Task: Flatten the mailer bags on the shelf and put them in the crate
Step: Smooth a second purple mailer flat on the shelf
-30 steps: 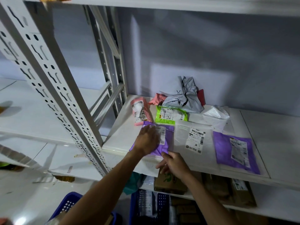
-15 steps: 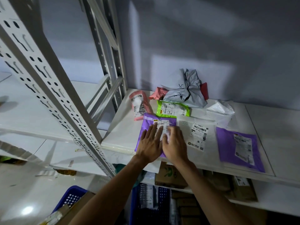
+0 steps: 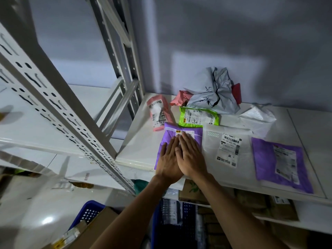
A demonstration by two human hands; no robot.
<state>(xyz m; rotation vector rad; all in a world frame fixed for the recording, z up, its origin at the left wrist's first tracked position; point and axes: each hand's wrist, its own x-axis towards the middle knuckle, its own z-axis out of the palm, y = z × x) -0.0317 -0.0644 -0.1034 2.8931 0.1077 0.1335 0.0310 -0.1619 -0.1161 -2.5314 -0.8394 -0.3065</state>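
Both hands are lying flat, fingers straight, on the purple bag (image 3: 168, 136). We are pressing the left hand (image 3: 167, 163) and the right hand (image 3: 191, 157) down side by side, their inner edges touching, with the right fingertips reaching onto the bag's white label. Neither hand is curling round anything.

The purple bag is lying flat at the front edge of the shelf (image 3: 140, 142), directly under our palms, its near edge hanging slightly past the shelf lip.

Beyond the left fingertips we are seeing a pink bag (image 3: 158, 112), puffy and angled. Beyond the right fingertips a green bag (image 3: 198, 116) is lying label-up, touching the purple bag's far edge. Behind that, against the wall, a grey bag (image 3: 212, 92) is sitting crumpled, with red-pink plastic showing at both its sides.

Just right of the right hand a clear bag (image 3: 228, 146) is lying flat with its label up. Further right, a second purple bag (image 3: 280, 162) is lying flat too, and a crumpled white bag (image 3: 256, 117) is sitting beyond them.

Below the left forearm, on the floor, a blue crate (image 3: 88, 212) is holding cardboard.
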